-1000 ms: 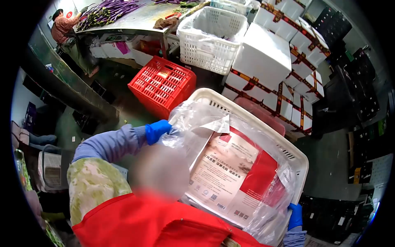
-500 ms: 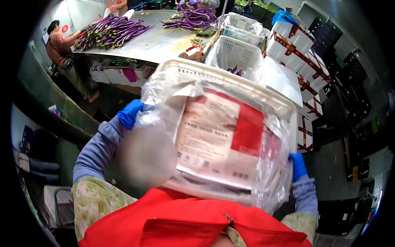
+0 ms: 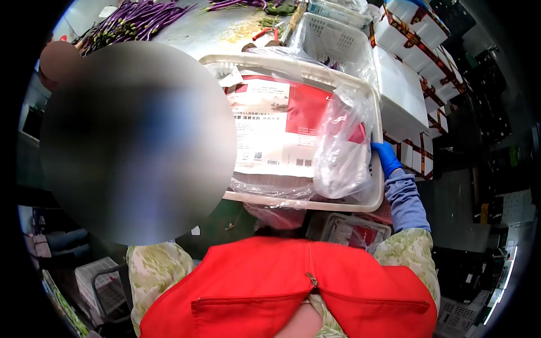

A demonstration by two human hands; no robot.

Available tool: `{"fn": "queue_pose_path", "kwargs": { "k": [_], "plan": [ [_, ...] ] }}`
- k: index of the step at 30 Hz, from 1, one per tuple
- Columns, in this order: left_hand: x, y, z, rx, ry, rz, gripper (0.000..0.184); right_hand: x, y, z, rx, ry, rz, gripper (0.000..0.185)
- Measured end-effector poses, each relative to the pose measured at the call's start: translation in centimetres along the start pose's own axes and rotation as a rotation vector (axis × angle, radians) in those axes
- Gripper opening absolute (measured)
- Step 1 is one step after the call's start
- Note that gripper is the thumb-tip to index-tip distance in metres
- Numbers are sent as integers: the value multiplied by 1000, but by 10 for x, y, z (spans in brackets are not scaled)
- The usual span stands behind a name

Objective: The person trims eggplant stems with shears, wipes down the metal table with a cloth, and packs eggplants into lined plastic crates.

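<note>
I am holding a wide white basket [image 3: 352,207] in front of my tummy, just this side of the table [image 3: 211,31]. My right hand [image 3: 387,159], in a blue glove, is closing its fingers around the basket's right edge. A big blur is covering my left side, so I cannot tell how open my left hand is or what it is holding. Inside the basket, a red and cream paper [image 3: 262,138] is lying face up, and a crinkly clear plastic bag [image 3: 341,160] is bunching over its right end. The paper is showing rows of Chinese writing, one row big and dark, plus little square codes and a stripy barcode; the tiny words are looking too small for me to read. The basket's long side is running left to right across me, tipping down a bit toward the right, and its left end is hiding behind the blur. The paper's writing is facing me the right way up. Past the far edge, another white basket [image 3: 344,42] is wearing a clear plastic lining, with something purple sitting at the bottom. White foam boxes [image 3: 403,93] are standing on the right, some wearing patterned tape. Below my basket, a small crate [image 3: 357,232] is holding something red and white.
</note>
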State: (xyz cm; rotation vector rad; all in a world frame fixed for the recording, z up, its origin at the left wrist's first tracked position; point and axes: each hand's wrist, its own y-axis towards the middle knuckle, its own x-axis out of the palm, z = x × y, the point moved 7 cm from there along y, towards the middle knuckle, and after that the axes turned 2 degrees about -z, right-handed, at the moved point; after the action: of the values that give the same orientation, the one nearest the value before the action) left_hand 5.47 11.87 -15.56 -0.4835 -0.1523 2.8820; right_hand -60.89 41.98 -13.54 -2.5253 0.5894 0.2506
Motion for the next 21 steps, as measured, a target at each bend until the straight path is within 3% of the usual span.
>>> {"fn": "queue_pose_path", "kwargs": {
  "k": [3, 4, 6, 7, 8, 9, 10, 11, 12, 13, 14, 15, 17, 18, 19, 21],
  "plan": [
    [-8, 0, 16, 69, 313, 165, 45, -5, 4, 9, -76, -11, 6, 41],
    [-13, -7, 30, 136, 292, 249, 42, 5, -14, -15, -164, 87, -33, 46],
    [-16, -33, 62, 258, 248, 422, 37, -6, -10, -48, -515, -70, 55, 51],
    [0, -90, 138, 447, 492, 687, 37, -8, -41, -89, -791, -272, 256, 56],
    [22, -130, 188, 716, 569, 784, 37, 1, -88, -137, -1066, -466, 472, 61],
    [56, -168, 234, 849, 558, 783, 37, 25, -115, -168, -1173, -361, 266, 62],
    [93, -191, 258, 880, 303, 621, 35, 54, -144, -186, -1257, -255, 54, 64],
    [133, -199, 259, 929, 207, 392, 38, 89, -163, -186, -1253, -406, -78, 72],
    [183, -214, 270, 1017, 434, 128, 43, 126, -189, -186, -1454, -507, -234, 74],
    [229, -216, 266, 1029, 575, -169, 51, 162, -199, -175, -1439, -636, -483, 78],
    [257, -203, 233, 940, 819, -324, 62, 189, -192, -152, -1311, -845, -694, 81],
    [255, -180, 195, 882, 937, -321, 71, 192, -180, -138, -1156, -1058, -739, 82],
    [195, -137, 138, 685, 1069, -158, 78, 143, -120, -103, -899, -1317, -495, 82],
    [153, -127, 134, 343, 1276, -216, 86, 99, -112, -116, -689, -1351, -331, 77],
    [109, -132, 144, 200, 1457, -149, 90, 49, -92, -113, -637, -1366, -172, 66],
    [44, -146, 155, 178, 1461, -151, 91, -42, -82, -108, -479, -1278, -158, 46]
  ]
}}
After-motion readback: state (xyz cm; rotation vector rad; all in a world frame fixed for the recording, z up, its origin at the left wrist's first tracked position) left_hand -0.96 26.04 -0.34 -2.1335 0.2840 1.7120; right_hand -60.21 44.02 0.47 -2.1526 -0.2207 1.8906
